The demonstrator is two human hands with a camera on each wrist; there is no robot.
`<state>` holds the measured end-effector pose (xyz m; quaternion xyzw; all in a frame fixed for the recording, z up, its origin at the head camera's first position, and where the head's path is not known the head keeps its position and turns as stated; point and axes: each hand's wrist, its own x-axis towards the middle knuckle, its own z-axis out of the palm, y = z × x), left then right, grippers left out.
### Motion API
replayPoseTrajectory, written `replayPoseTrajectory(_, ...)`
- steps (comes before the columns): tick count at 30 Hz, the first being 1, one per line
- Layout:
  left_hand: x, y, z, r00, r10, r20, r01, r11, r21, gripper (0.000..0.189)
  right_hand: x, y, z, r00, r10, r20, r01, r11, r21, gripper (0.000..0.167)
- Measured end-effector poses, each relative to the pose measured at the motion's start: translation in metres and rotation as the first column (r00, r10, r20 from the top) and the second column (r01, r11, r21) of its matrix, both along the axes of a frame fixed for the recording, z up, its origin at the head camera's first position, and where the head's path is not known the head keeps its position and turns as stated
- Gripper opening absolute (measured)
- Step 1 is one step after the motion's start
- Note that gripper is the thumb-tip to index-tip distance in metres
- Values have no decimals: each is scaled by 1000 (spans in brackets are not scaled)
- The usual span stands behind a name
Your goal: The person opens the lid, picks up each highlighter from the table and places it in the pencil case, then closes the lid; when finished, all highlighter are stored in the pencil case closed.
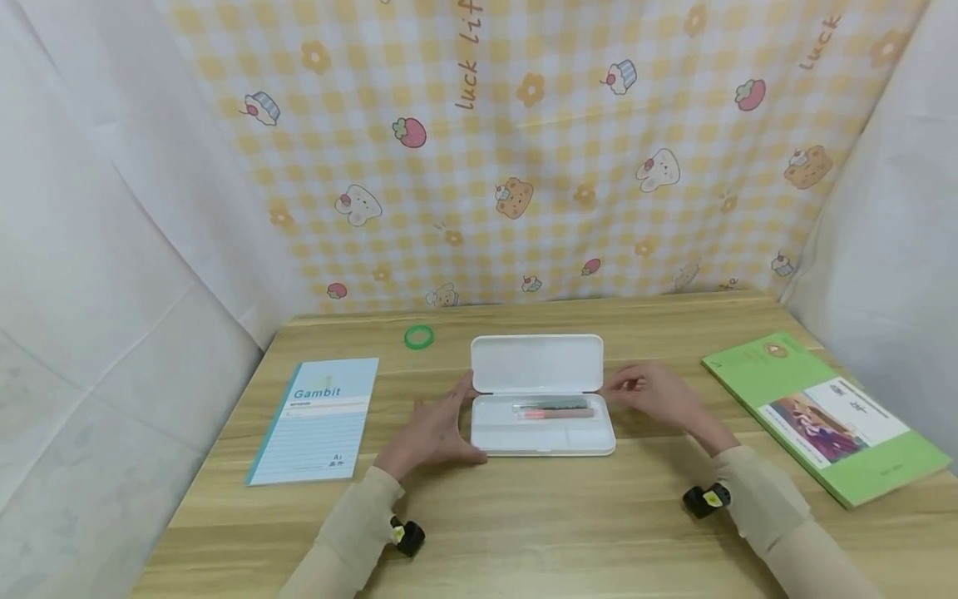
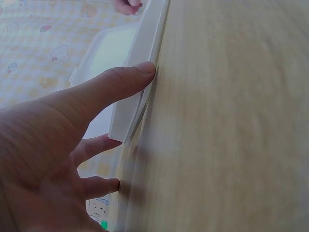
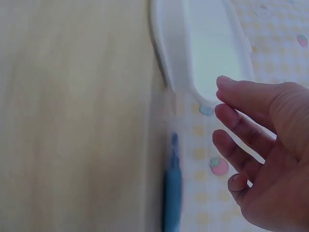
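A white pencil case (image 1: 542,441) lies with its lid (image 1: 536,363) raised at the back. Inside it are slim pens, one with a pink part (image 1: 557,413) and one dark grey (image 1: 554,404). My left hand (image 1: 437,428) holds the case's left end, its thumb (image 2: 123,79) along the front wall and its fingers round the left side. Just off the right end, my right hand (image 1: 659,395) hovers by the hinge side with loosely bent fingers. Nothing lies between its thumb and fingertips (image 3: 227,116) in the right wrist view.
A light blue notebook (image 1: 318,424) lies at the left and a green book (image 1: 823,416) at the right. Behind the case, to its left, is a green tape roll (image 1: 419,337). A blurred blue pen-like shape (image 3: 173,198) shows in the right wrist view. A patterned cloth (image 1: 524,166) hangs behind.
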<state>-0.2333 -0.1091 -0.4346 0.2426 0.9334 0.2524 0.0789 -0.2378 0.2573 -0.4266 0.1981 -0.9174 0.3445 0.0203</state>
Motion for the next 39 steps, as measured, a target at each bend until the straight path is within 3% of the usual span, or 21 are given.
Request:
replayPoseTrajectory(8, 0, 0, 1, 1000, -2, -1, 2, 1000, -7, 128, 3, 37, 18, 993, -113, -45, 116, 991, 72, 13)
replayPoseTrajectory(13, 0, 0, 1, 1000, 2, 7, -2, 1000, -1, 129, 7, 56, 21, 987, -148, -62, 154, 984, 93, 16)
replayPoseTrajectory(24, 0, 0, 1, 1000, 8, 5, -8, 1000, 0, 128, 17, 91, 8, 984, -160, -75, 166, 983, 82, 11)
replayPoseTrajectory(32, 0, -1, 0, 1000, -20, -4, 20, 1000, 16, 129, 16, 99, 0, 986, -165, -6, 165, 981, 98, 10)
replayPoseTrajectory(39, 0, -1, 0, 1000, -16, 1, 16, 1000, 10, 129, 15, 101, -2, 989, -151, 5, 149, 980, 130, 7)
